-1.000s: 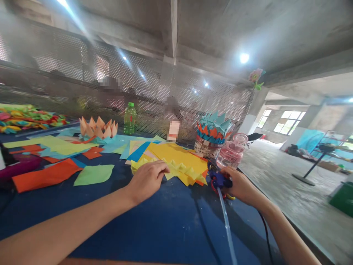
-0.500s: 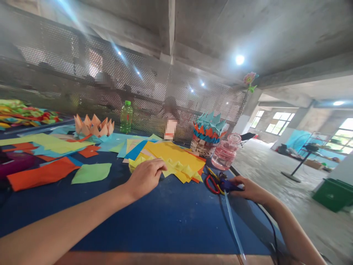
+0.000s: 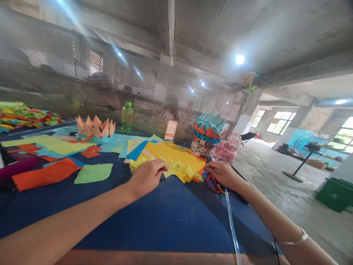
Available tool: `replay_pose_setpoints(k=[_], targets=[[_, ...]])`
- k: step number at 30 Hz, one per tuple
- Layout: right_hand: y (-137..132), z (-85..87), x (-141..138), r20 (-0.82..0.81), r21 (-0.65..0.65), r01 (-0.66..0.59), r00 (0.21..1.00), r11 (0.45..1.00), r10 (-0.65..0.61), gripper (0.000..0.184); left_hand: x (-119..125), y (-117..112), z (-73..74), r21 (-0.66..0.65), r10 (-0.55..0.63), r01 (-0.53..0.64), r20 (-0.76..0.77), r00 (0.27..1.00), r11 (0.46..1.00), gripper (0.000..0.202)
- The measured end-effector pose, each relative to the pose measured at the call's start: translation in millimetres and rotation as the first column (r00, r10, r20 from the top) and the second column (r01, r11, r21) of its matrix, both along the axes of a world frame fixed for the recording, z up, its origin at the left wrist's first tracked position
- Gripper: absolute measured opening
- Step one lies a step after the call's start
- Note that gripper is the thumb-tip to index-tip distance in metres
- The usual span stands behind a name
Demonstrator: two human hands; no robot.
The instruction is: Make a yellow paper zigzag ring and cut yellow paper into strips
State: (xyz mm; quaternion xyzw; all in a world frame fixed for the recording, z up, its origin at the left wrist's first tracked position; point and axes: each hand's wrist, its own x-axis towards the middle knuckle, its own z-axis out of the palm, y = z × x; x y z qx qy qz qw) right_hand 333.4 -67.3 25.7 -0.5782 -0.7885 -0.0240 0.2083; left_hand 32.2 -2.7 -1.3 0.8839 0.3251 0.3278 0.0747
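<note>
My left hand [image 3: 149, 175] is closed on a yellow folded-paper strip with a row of points [image 3: 187, 170], its fingertips mostly hidden from view. The strip lies over flat yellow paper sheets [image 3: 175, 151]. Just right of the strip, my right hand [image 3: 224, 175] hovers with bent, slightly parted fingers and nothing visible in them. Beneath it are scissors with red and yellow handles [image 3: 212, 184], partly covered. A dark hot glue gun is almost fully hidden behind that hand; its clear glue stick [image 3: 233, 222] runs toward the table's front edge.
A pink bottle [image 3: 224, 151] and a basket topped with blue and orange folded paper [image 3: 205, 141] stand at the right back. Further left are a green bottle [image 3: 127, 117], a peach pointed paper ring [image 3: 95, 128] and loose coloured sheets [image 3: 46, 175]. Perforated panelling lines the back.
My right hand has let go of the glue gun and moved left, over the scissors toward the yellow strip. My left hand has stayed on the strip.
</note>
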Motion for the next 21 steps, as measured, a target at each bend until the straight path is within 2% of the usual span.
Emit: replay_pose_setpoints(k=[2, 5, 7, 10, 16, 21], targets=[[6.2, -1.0, -6.0, 0.075, 0.022, -0.075, 0.995, 0.997, 0.073, 0.021, 0.4, 0.2, 0.1, 0.004, -0.001, 0.001, 0.001, 1.0, 1.0, 0.022], [9.9, -3.3, -13.6, 0.166, -0.004, -0.197, 0.967, 0.98, 0.195, 0.043, 1.0, 0.3, -0.1, 0.001, -0.007, 0.007, 0.004, 1.0, 1.0, 0.022], [11.6, -5.7, -18.3, 0.229, -0.062, -0.231, 0.944, 0.971, 0.239, 0.056, 1.1, -0.4, 0.1, -0.002, -0.009, 0.009, 0.0, 1.0, 1.0, 0.022], [17.5, -10.2, -22.3, 0.292, -0.12, -0.242, 0.918, 0.963, 0.267, 0.062, 0.9, -1.9, 0.8, 0.006, -0.012, 0.013, -0.011, 1.0, 1.0, 0.022], [31.8, -14.8, -23.5, 0.266, -0.087, -0.291, 0.915, 0.953, 0.303, 0.048, -0.2, -1.3, -0.5, 0.004, -0.028, 0.028, -0.033, 0.999, 1.0, 0.024], [28.9, -9.3, -31.4, 0.193, -0.005, -0.32, 0.929, 0.948, 0.314, 0.024, -0.9, 0.7, -3.1, -0.014, -0.041, 0.04, -0.025, 0.999, 0.999, 0.025]])
